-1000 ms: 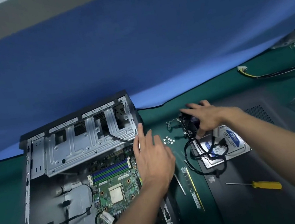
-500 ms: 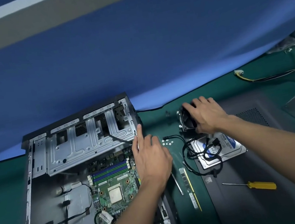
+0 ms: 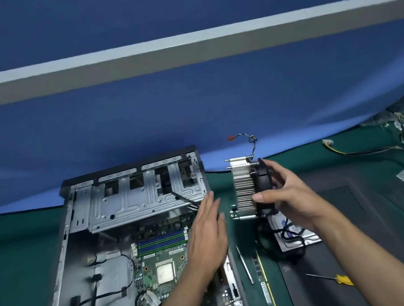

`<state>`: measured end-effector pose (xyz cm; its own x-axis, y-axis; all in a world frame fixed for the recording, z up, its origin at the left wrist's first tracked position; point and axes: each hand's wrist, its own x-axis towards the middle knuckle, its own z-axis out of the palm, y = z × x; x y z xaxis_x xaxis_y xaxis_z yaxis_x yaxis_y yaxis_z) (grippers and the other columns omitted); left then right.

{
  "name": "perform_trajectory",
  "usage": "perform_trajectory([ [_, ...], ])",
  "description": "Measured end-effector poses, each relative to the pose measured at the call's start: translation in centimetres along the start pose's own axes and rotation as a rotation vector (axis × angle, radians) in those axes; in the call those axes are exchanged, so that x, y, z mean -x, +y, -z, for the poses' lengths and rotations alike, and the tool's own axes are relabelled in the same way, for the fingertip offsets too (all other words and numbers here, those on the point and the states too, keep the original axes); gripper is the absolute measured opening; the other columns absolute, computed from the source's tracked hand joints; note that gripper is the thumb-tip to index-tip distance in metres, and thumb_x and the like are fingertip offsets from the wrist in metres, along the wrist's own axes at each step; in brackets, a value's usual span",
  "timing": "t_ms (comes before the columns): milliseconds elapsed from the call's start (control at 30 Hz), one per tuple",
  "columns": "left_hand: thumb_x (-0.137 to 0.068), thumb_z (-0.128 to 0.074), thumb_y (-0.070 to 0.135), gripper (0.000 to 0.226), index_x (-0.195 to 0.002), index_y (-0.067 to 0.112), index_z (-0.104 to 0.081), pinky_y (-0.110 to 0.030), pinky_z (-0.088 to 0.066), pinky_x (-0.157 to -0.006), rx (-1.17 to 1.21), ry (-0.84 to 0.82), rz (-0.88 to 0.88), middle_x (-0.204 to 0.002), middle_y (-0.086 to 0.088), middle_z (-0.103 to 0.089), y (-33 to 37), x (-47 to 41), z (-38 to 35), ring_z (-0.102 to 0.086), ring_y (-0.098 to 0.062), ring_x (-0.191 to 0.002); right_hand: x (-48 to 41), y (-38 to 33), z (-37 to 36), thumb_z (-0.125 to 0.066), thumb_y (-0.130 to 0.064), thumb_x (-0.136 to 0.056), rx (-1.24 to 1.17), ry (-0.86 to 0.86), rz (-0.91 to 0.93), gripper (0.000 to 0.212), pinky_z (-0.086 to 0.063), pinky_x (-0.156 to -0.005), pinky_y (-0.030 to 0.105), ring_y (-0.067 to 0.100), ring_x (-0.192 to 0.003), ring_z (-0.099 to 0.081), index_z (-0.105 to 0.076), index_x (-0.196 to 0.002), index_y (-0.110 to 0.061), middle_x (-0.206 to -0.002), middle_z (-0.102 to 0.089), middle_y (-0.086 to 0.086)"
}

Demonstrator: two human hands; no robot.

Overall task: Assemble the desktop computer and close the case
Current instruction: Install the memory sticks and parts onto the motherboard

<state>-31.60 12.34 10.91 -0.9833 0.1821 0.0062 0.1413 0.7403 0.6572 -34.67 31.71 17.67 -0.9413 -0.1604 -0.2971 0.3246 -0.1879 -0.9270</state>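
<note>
Early stage: right hand (image 3: 289, 192) grips unfitted finned aluminium cooler w/ black fan (image 3: 244, 193), left hand (image 3: 207, 232) flat, empty, over open grey metal case (image 3: 115, 209).

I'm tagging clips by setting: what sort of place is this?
Probably an electronics repair or assembly bench: a green work mat backed by a blue partition, an open black desktop computer case with its green motherboard exposed, and a yellow-handled screwdriver lying nearby.

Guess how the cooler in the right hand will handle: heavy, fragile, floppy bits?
The cooler looks rigid and probably heavy for its size: a block of metal fins plus a fan. The fins look thin, so they would likely bend if squeezed. Its wire sticks up loose and may snag.
</note>
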Motion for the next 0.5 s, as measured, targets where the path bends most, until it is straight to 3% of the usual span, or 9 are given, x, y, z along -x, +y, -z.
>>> perform_trajectory([
  [67,-0.106,-0.037,0.027,0.045,-0.15,0.021,-0.035,-0.021,-0.009,-0.119,-0.058,0.013,0.026,-0.159,0.011,-0.021,-2.1,1.7,1.4,-0.015,0.003,-0.14,0.3,0.4,-2.1,-0.076,0.015,-0.048,-0.055,-0.059,-0.027,0.09,-0.052,-0.081,0.023,0.014,-0.098,-0.064,-0.049,-0.13,-0.012,-0.108,-0.068,0.004],
  [133,-0.103,-0.044,0.023,0.041,-0.144,0.021,-0.044,-0.02,-0.017,-0.115,-0.137,0.035,0.093,-0.151,0.009,-0.039,-4.9,3.7,3.1,-0.033,-0.001,-0.136,0.3,0.8,-4.3,-0.075,0.012,-0.049,-0.012,-0.113,-0.038,0.091,-0.046,-0.097,0.032,0.02,-0.112,-0.059,-0.047,-0.132,-0.011,-0.117,-0.066,0.006],
  [233,-0.099,-0.05,0.022,0.038,-0.137,0.019,-0.053,-0.026,-0.033,-0.109,-0.277,-0.115,0.236,-0.138,0.001,-0.056,-9.6,6.2,6.0,-0.048,-0.013,-0.127,0.3,1.3,-7.4,-0.08,0.004,-0.048,0.156,-0.207,-0.068,0.094,-0.039,-0.106,0.043,0.029,-0.121,-0.053,-0.047,-0.132,-0.019,-0.127,-0.06,0.008],
  [300,-0.098,-0.052,0.031,0.045,-0.14,0.017,-0.047,-0.035,-0.036,-0.11,-0.389,-0.352,0.344,-0.145,-0.006,-0.049,-12.5,7.5,7.7,-0.043,-0.022,-0.132,0.2,1.7,-9.2,-0.085,-0.001,-0.047,0.272,-0.275,-0.113,0.098,-0.046,-0.099,0.035,0.021,-0.116,-0.059,-0.045,-0.132,-0.028,-0.128,-0.06,0.004],
  [400,-0.097,-0.052,0.041,0.042,-0.129,0.015,-0.052,-0.037,-0.043,-0.1,-0.39,-0.633,0.464,-0.137,-0.01,-0.054,-15.5,8.9,9.1,-0.05,-0.026,-0.123,-0.2,3.0,-11.2,-0.091,-0.013,-0.049,0.538,-0.359,-0.133,0.097,-0.042,-0.078,0.002,-0.015,-0.101,-0.056,-0.04,-0.127,-0.043,-0.121,-0.055,-0.02],
  [433,-0.097,-0.052,0.041,0.04,-0.125,0.014,-0.054,-0.036,-0.044,-0.096,-0.331,-0.667,0.493,-0.132,-0.009,-0.057,-16.1,9.3,9.2,-0.053,-0.025,-0.118,-0.3,3.6,-11.8,-0.092,-0.017,-0.051,0.63,-0.381,-0.138,0.099,-0.04,-0.075,-0.002,-0.021,-0.099,-0.053,-0.036,-0.127,-0.046,-0.119,-0.051,-0.026],
  [500,-0.097,-0.055,0.039,0.038,-0.126,0.013,-0.055,-0.031,-0.045,-0.09,-0.199,-0.666,0.549,-0.13,-0.01,-0.058,-16.8,9.6,9.0,-0.055,-0.025,-0.115,-0.7,5.1,-12.8,-0.092,-0.02,-0.054,0.752,-0.406,-0.172,0.104,-0.046,-0.082,0.006,-0.01,-0.105,-0.056,-0.029,-0.132,-0.047,-0.124,-0.05,-0.02],
])
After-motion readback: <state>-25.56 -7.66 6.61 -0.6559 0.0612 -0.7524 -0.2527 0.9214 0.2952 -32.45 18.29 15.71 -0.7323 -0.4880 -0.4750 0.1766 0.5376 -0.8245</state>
